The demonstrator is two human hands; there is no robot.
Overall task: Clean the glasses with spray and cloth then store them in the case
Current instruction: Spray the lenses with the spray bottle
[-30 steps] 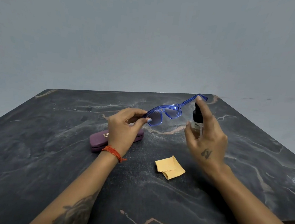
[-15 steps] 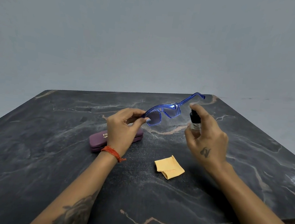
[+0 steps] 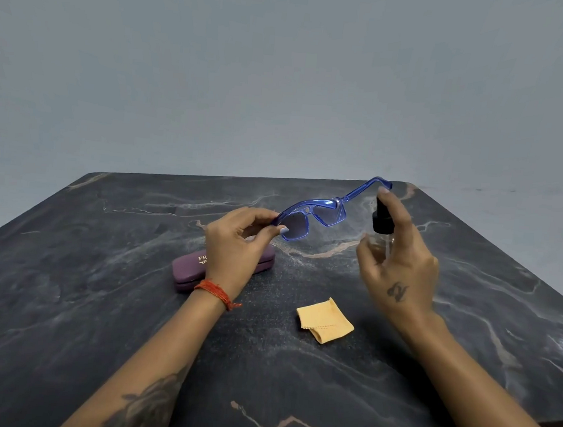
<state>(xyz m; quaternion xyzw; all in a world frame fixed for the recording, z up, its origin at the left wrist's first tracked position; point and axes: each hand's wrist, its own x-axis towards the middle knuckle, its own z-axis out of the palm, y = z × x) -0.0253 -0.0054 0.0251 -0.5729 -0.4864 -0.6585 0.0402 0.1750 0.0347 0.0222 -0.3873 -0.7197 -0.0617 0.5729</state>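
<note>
Blue-framed glasses (image 3: 320, 214) are held in the air above the table, arms unfolded. My left hand (image 3: 237, 243) pinches their left end between thumb and fingers. To the right, my right hand (image 3: 397, 266) grips a small clear spray bottle with a black cap (image 3: 381, 221), index finger on top of the cap, nozzle facing the lenses. A closed purple glasses case (image 3: 186, 270) lies on the table under my left hand, partly hidden by it. A folded yellow cloth (image 3: 325, 320) lies on the table between my forearms.
The dark marble table (image 3: 64, 297) spans the view, its near edge at the bottom and right corner near my right forearm. A plain grey wall stands behind it.
My right index finger went down on the spray cap and has come up again. The bottle and glasses stayed nearly in place. My left hand keeps its hold.
</note>
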